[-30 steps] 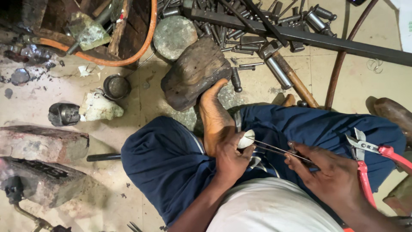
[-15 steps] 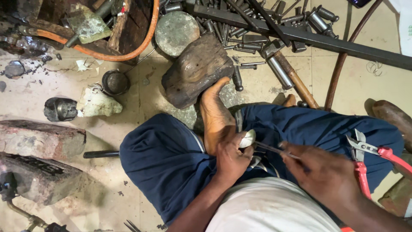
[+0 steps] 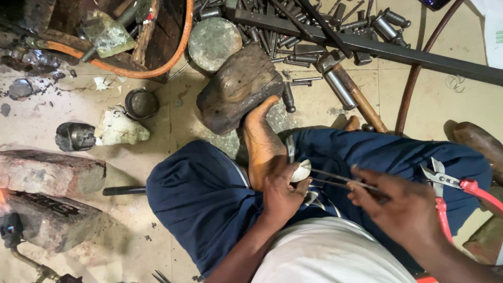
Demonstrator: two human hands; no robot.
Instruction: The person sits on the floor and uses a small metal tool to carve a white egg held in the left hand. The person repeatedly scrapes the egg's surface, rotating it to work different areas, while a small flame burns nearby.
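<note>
I sit cross-legged on the floor in dark blue trousers, one bare foot point(image 3: 262, 137) turned up in my lap. My left hand point(image 3: 283, 195) grips a small pale rounded piece point(image 3: 301, 170) against that foot. My right hand point(image 3: 403, 207) pinches thin metal tweezers point(image 3: 335, 181), whose tips reach left to the pale piece. Red-handled snips point(image 3: 445, 184) lie on my right thigh just beyond the right hand.
A worn wooden block point(image 3: 236, 89) sits ahead of my foot. Behind it lie a round stone disc point(image 3: 214, 41), several steel punches point(image 3: 309, 31), a hammer point(image 3: 346, 86) and a dark steel bar point(image 3: 419, 55). Bricks point(image 3: 50, 170), a small cup point(image 3: 140, 104) and an orange hose point(image 3: 157, 63) are at left.
The view has shifted slightly. My right hand has slid a little left along the tweezers toward the pale piece; the left hand keeps its grip.
</note>
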